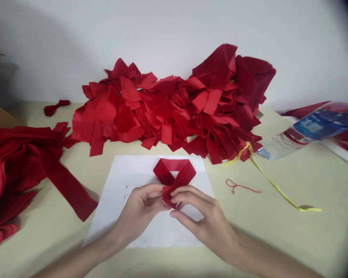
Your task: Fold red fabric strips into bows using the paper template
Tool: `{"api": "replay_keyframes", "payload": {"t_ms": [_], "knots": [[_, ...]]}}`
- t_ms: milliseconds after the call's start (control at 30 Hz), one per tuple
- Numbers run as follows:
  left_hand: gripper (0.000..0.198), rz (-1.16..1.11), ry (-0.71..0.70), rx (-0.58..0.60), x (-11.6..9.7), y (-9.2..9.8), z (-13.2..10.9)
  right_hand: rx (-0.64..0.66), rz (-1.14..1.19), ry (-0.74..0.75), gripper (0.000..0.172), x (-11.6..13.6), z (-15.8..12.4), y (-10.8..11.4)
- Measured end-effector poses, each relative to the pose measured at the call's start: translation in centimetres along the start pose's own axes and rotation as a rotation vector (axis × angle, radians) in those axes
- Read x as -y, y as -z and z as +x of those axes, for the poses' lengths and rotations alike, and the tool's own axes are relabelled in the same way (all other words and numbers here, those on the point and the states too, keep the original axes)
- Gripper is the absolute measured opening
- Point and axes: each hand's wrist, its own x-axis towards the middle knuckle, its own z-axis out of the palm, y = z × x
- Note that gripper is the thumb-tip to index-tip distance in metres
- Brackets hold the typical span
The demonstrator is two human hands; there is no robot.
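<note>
A flat red strip of velvety-looking fabric, bent into a loop with its ends crossed [178,180], is held over the white sheet of printed paper [113,185], the top of the loop just inside the sheet's far edge and closer to its far right corner. Whether the loop is resting on the sheet or is lifted slightly cannot be told. Below the crossing, the strip is pinched at its left side between the thumb and forefinger of the left hand [145,200]. It is touched from the right by the curled fingertips of the right hand [203,208]; whether it is also gripped by that thumb is not shown.

The strip can be judged light and soft, yet springy enough for the bends to stand (crisp corners are seen at both sides of the loop). Little slip would be expected on a napped face, and breakage is hardly to be feared. It is best taken at the crossing, where both layers can be pinched together; if only one layer were held, the loop could be skewed.
</note>
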Motion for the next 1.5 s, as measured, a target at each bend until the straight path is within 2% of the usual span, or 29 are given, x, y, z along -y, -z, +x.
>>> {"api": "replay_keyframes", "payload": {"t_ms": [233, 367, 467, 700, 800, 867, 933, 1000, 1033, 1067, 1133, 1200, 1233, 1400, 1500], "knots": [[0.015, -0.106, 0.057, -0.021, 0.4, -0.6, -0.4, -0.174, -0.176, 0.135, 0.009, -0.8, -0.1, -0.2], [0.014, -0.091, 0.016, -0.022, 0.3, -0.8, -0.6, -0.129, -0.273, 0.185, 0.007, -1.0, -0.2, -0.5], [0.015, -0.076, 0.014, -0.037, 0.2, -0.8, -0.6, -0.119, -0.293, 0.211, 0.014, -0.9, -0.2, -0.6], [0.015, -0.069, 0.025, -0.144, 0.6, -0.5, -0.3, -0.010, -0.359, 0.219, 0.024, -0.5, -0.5, -1.0], [0.010, -0.018, 0.023, -0.170, 0.3, 0.0, -0.1, 0.032, -0.313, 0.226, 0.031, -0.4, 0.0, 0.1], [0.006, 0.088, 0.014, -0.084, -0.8, 0.5, -0.3, 0.057, -0.263, 0.225, 0.038, -0.2, 0.7, 1.7], [0.004, 0.210, 0.025, 0.124, -2.4, 1.0, -1.0, 0.133, -0.222, 0.189, 0.056, 0.3, 1.3, 3.6], [0.007, 0.316, 0.063, 0.312, -4.0, 1.6, -1.9, 0.305, -0.120, 0.148, 0.077, 1.0, 1.7, 5.1], [0.008, 0.355, 0.069, 0.344, -4.6, 1.8, -2.3, 0.397, -0.044, 0.141, 0.080, 1.3, 1.8, 5.5], [0.008, 0.373, 0.069, 0.359, -5.1, 2.1, -2.6, 0.480, 0.035, 0.134, 0.076, 1.5, 1.8, 5.6], [0.009, 0.365, 0.064, 0.316, -5.6, 2.9, -2.7, 0.583, 0.164, 0.087, 0.050, 1.5, 1.9, 5.5], [0.010, 0.353, 0.045, 0.214, -5.6, 4.2, -2.3, 0.628, 0.231, -0.014, 0.020, 1.0, 2.0, 5.4], [0.010, 0.364, 0.026, 0.149, -5.5, 5.0, -1.9, 0.640, 0.251, -0.073, 0.012, 0.6, 2.1, 5.5], [0.020, 0.525, -0.066, -0.123, -4.9, 9.3, 0.1, 0.642, 0.320, -0.390, 0.026, -2.3, 2.8, 7.4], [0.023, 0.543, -0.057, -0.181, -4.6, 10.7, 0.9, 0.476, 0.373, -0.575, 0.029, -3.6, 3.1, 8.0]]}}
